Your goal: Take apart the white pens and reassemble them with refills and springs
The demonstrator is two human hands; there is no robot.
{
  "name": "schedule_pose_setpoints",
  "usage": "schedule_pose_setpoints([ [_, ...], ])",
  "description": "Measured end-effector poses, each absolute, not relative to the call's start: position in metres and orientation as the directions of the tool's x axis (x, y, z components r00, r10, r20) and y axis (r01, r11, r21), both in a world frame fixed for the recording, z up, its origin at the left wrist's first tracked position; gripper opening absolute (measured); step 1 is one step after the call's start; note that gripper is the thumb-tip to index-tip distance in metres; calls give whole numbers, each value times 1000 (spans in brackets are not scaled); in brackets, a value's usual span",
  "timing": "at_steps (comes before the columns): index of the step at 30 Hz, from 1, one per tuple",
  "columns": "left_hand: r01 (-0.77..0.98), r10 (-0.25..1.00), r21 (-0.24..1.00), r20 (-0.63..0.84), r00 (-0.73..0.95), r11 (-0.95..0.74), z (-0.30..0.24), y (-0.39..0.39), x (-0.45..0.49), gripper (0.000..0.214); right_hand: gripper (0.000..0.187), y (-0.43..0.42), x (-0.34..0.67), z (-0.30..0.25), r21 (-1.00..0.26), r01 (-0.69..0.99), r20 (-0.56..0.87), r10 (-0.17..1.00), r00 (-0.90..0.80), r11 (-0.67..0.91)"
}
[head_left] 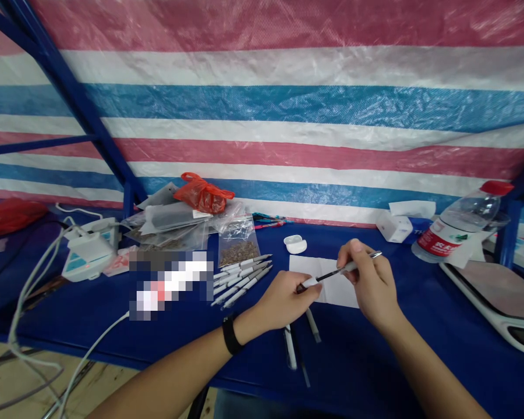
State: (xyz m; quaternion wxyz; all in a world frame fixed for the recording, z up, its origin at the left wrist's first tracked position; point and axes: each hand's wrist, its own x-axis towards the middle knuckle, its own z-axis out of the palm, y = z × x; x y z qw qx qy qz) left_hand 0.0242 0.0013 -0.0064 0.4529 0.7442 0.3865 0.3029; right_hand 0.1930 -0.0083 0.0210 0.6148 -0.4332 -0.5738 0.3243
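My left hand (282, 299), wearing a black band at the wrist, pinches the white lower section of a pen with a dark end. Fingers closed, my right hand (373, 285) grips the pen's other, greyish section with a silver end. A thin dark refill (332, 273) bridges the two sections. Beneath the hands lies a folded white paper (344, 294). Closer to me on the table rest a white pen (290, 349), a thin translucent tube (304, 372) and a pale pen barrel (313, 326). To the left is a row of several white pens (242, 282).
A clear bag of brown pieces (238, 250) and an orange plastic bag (205, 195) sit at back left. A white case (296, 244) lies behind the paper. On the right stand a red-capped bottle (458, 227) and a scale (498, 297). White cables (15, 331) hang at left.
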Motion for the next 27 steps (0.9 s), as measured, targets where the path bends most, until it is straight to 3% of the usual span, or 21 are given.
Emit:
schedule_pose_setpoints([
  [5,277,835,919,93,542,-282,-3,-2,23,35,63,-10,185,17,-919,182,358,934,7,351],
  [9,100,818,935,242,521,-340,-2,-7,20,28,65,-9,183,14,-935,175,299,951,-79,308],
  [11,107,799,906,301,520,-410,-2,-8,19,27,66,-9,182,15,-933,162,315,947,-60,320],
  [16,234,751,767,432,500,-597,-4,-8,18,20,61,-10,178,15,-936,56,345,938,-46,347],
  [20,356,708,624,511,487,-696,-9,-6,19,20,64,-10,174,14,-965,-13,261,962,-76,261],
  [23,435,678,519,562,475,-735,-15,-3,19,21,66,-10,172,13,-984,-14,179,980,-89,178],
  [27,485,616,396,626,479,-780,-19,0,19,21,69,-10,173,11,-982,53,177,982,-59,181],
])
